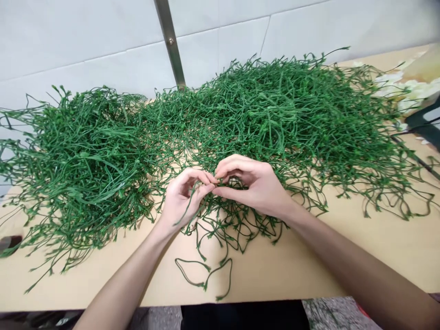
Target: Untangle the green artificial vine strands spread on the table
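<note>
My left hand and my right hand meet fingertip to fingertip above the table. Pinched in the left fingers is a thin green plastic stem, one end of it hanging down past the palm. The right thumb and fingers close at the same spot, on a green bit of the stem; its exact shape there is hidden by the fingertips. Beneath the hands lies a loose scatter of green stems with small budded tips. Two bent stems rest apart from the others, close to the front edge.
A large heap of green stems spreads over the back and right of the table. Another heap stands at the left. White flowers and a dark frame are at the far right. A tiled wall with a metal strip rises behind.
</note>
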Tool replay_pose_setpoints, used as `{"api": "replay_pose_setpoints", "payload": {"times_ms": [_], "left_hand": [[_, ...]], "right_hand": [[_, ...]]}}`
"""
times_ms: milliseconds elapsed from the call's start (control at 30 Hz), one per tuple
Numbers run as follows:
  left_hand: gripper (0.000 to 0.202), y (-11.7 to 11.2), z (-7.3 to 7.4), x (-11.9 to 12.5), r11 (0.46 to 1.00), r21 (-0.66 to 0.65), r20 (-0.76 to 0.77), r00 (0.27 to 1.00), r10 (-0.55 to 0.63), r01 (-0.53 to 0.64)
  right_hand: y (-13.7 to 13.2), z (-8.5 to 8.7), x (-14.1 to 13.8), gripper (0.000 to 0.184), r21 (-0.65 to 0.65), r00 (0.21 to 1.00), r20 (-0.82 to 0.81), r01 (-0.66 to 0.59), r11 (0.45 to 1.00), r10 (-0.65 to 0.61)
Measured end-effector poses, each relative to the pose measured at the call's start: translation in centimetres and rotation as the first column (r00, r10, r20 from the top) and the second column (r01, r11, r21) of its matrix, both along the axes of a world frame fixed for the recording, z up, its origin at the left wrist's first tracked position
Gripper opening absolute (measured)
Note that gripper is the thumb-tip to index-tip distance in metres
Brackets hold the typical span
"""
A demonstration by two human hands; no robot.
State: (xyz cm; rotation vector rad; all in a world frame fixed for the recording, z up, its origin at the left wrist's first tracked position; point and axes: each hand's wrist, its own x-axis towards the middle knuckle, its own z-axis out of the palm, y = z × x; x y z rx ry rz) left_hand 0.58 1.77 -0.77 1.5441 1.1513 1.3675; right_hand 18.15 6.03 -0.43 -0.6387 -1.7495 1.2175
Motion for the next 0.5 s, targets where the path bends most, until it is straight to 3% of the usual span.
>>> {"api": "replay_pose_setpoints", "payload": {"times_ms": [233,500], "left_hand": [[0.018,0.16,0.17,-0.10,0.994,0.004,0.034,0.994,0.105,-0.105],[0.015,0.11,0.09,-0.40,0.990,-0.137,0.067,0.997,0.028,-0.018]], "right_hand": [[-0.28,0.41,0.02,0.009,-0.059,0.995,0.091,0.034,0.998,-0.029],[-0.30,0.13,-0.05,0.010,-0.123,0.994,0.085,-0.058,0.991,0.069]]}}
